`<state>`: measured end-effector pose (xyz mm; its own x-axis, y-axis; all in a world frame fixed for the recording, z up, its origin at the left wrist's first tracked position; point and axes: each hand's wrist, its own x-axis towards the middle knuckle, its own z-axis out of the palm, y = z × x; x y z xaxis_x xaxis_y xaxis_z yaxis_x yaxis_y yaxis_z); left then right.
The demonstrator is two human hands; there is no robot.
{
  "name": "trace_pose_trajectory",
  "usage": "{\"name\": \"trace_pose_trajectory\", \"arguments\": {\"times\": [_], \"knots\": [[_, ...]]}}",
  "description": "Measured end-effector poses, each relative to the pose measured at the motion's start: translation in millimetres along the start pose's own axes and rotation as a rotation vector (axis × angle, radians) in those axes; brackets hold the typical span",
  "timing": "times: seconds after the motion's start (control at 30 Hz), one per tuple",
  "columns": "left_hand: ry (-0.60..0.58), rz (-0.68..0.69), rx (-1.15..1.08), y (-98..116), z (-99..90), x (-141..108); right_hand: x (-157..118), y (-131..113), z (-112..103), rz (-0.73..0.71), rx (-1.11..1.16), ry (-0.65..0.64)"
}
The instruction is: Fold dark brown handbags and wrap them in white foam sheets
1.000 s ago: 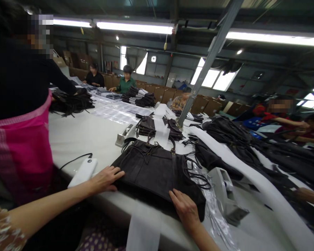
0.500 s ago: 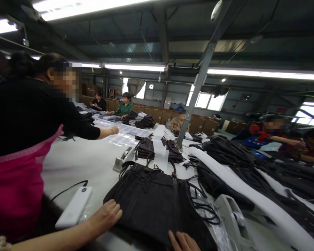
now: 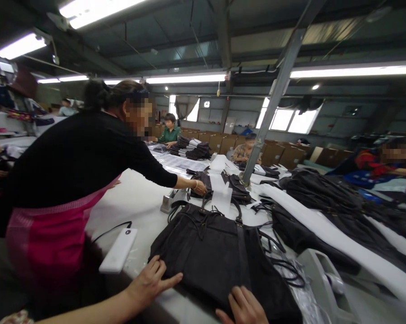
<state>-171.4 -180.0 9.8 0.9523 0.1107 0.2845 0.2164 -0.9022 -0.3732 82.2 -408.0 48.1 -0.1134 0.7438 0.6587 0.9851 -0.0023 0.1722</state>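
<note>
Lying crosswise | black bag (image 3: pixel 209 252), handles (image 3: pixel 238 210) away | left hand (image 3: pixel 147 282), right hand (image 3: pixel 246 308) touching it | fingers open

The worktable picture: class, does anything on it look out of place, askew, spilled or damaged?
No spill or damage is visible. The white device with its black cable looks out of place, lying by the table's edge near the dark bag. Crumpled clear plastic beside the bag looks untidy.

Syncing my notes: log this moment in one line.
left hand: touching black bag | right hand: touching same bag | white device: left of bag | co-worker's hand: at stacked bags
</note>
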Motion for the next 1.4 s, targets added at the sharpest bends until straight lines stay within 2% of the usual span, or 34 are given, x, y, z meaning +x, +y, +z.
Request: {"name": "trace_pose_trajectory", "arguments": {"times": [0.13, 0.2, 0.27, 0.37, 0.43, 0.5, 0.57, 0.63, 0.73, 0.83, 0.97, 1.13, 1.2, 1.3, 1.37, 1.4], "knots": [[-0.05, -0.017, -0.056, -1, -7.8, -2, 64, -19, -9, 0.057, 0.166, -0.324], [-0.057, -0.032, -0.092, -2, -11.9, -5, 92, -31, -4, 0.009, 0.274, -0.429], [-0.052, -0.052, -0.142, -3, -17.2, -7, 107, -44, 9, -0.029, 0.358, -0.532], [-0.041, -0.063, -0.298, -11, -29.7, -7, 101, -63, 32, -0.015, 0.408, -0.628], [-0.016, -0.132, -0.452, -20, -40.4, -2, 90, -71, 44, 0.024, 0.399, -0.625], [0.035, -0.316, -0.544, -31, -50.4, 9, 80, -76, 50, 0.055, 0.385, -0.604], [0.042, -0.52, -0.499, -42, -56.6, 23, 75, -77, 53, 0.066, 0.377, -0.592], [-0.069, -0.637, -0.396, -51, -57.2, 39, 73, -76, 55, 0.058, 0.373, -0.584], [-0.31, -0.672, -0.361, -58, -48.6, 57, 72, -74, 57, 0.053, 0.371, -0.575], [-0.371, -0.714, -0.449, -60, -33.9, 66, 72, -74, 58, 0.064, 0.377, -0.581], [-0.312, -0.776, -0.608, -62, -12.2, 55, 75, -77, 55, 0.07, 0.386, -0.584], [-0.096, -0.949, -0.926, -62, 12.5, 31, 74, -77, 56, 0.057, 0.361, -0.593], [-0.038, -0.927, -0.929, -65, 12.6, 32, 71, -75, 59, 0.038, 0.347, -0.592], [0.166, -0.813, -0.807, -75, -12.0, 60, 67, -71, 60, -0.002, 0.337, -0.575], [0.315, -0.695, -0.811, -78, -43.3, 96, 64, -70, 60, -0.018, 0.325, -0.554], [0.341, -0.618, -0.858, -75, -60.5, 118, 63, -70, 61, -0.022, 0.313, -0.54]]}}
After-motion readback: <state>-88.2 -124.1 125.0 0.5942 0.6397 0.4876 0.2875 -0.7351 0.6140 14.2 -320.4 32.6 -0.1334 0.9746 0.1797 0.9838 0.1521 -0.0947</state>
